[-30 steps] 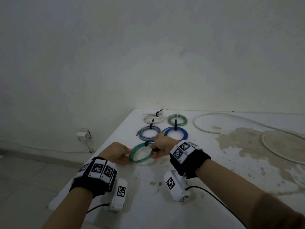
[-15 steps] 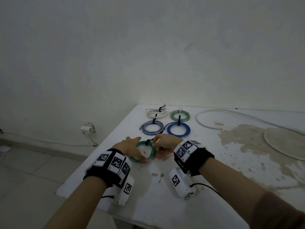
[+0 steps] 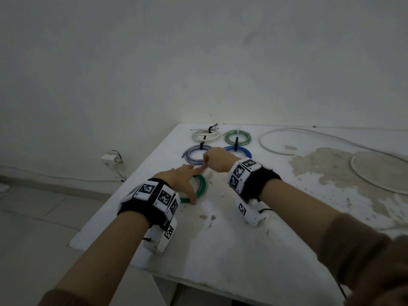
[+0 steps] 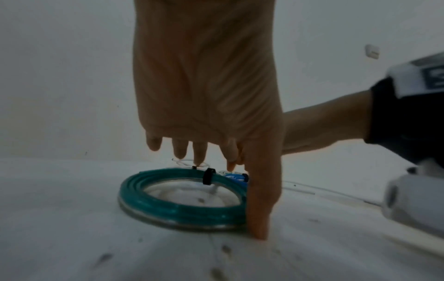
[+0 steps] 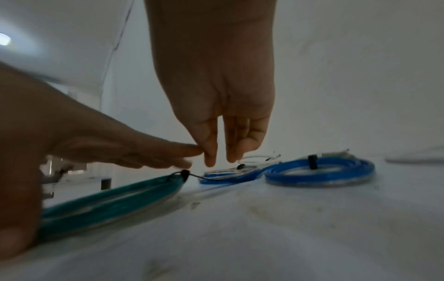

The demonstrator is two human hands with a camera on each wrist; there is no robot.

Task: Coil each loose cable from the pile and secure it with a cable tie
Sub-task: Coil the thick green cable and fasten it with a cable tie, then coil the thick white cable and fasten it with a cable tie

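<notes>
Green coiled cable (image 4: 177, 207) lying flat on the white tabletop (image 3: 231, 250) near its left edge, bound on the far side by a black cable tie (image 4: 208, 176) whose thin tail sticks out toward the blue coils. Left hand (image 3: 182, 180) spread above and across the coil — fingers (image 4: 260, 199) straight and splayed, thumb tip planted on the tabletop just outside the ring, touching its rim, the others reaching out over the far side. Right hand (image 3: 217, 160) raised just beyond the coil, wrist bent down, thumb and forefinger drawn close together over the tie's tail; cannot tell whether anything is pinched between them. Both wrists strapped with black bands carrying white marker blocks. Farther back, four tied coils in two rows: a pale blue coil (image 3: 195, 152) and a blue coil (image 3: 244, 150) nearer, a white coil (image 3: 206, 135) and a green-and-white coil (image 3: 237, 136) behind. To the right, a long loose white cable (image 3: 273, 149) looping across the stained part of the tabletop.
</notes>
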